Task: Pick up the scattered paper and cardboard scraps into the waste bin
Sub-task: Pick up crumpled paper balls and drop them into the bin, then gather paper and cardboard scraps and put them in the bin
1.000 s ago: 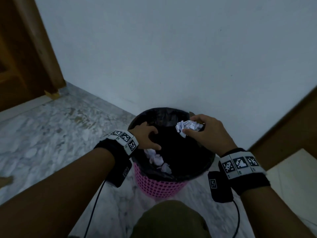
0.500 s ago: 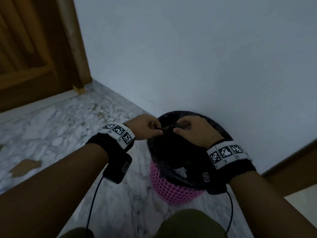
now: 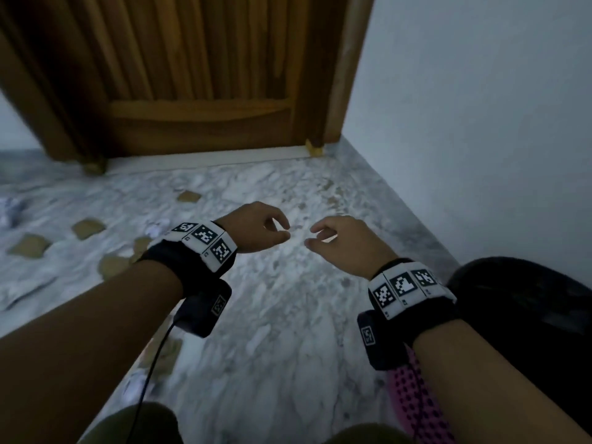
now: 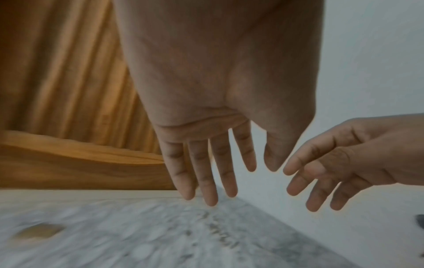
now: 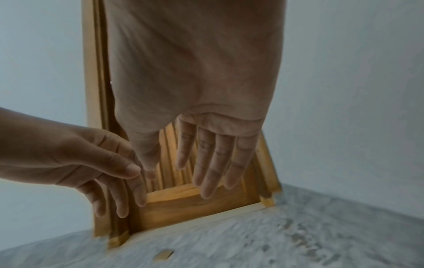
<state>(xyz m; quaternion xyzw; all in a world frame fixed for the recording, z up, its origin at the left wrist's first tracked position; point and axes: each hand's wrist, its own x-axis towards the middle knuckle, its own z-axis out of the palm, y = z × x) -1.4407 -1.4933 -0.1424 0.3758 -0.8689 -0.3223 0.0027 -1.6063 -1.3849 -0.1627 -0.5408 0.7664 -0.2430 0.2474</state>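
Observation:
Both hands hang empty over the marble floor, fingers relaxed. My left hand [image 3: 272,229] and my right hand [image 3: 320,237] nearly meet at the fingertips; the left wrist view [image 4: 220,181] and right wrist view [image 5: 195,172] show straight, loose fingers holding nothing. The pink waste bin [image 3: 413,398] with its black liner [image 3: 519,302] stands at the lower right, partly behind my right forearm. Brown cardboard scraps [image 3: 88,228] [image 3: 189,196] [image 3: 30,245] and crumpled white paper [image 3: 157,228] [image 3: 11,209] lie scattered on the floor to the left.
A wooden door [image 3: 198,75] closes the far side, with its frame post [image 3: 339,91] against the white wall [image 3: 480,123] on the right. My knees [image 3: 141,424] show at the bottom edge. Another cardboard scrap [image 3: 166,350] lies under my left forearm.
The crumpled paper my right hand held over the bin is gone from it. Both hands have left the bin and moved left over the floor; the view has swung toward the door.

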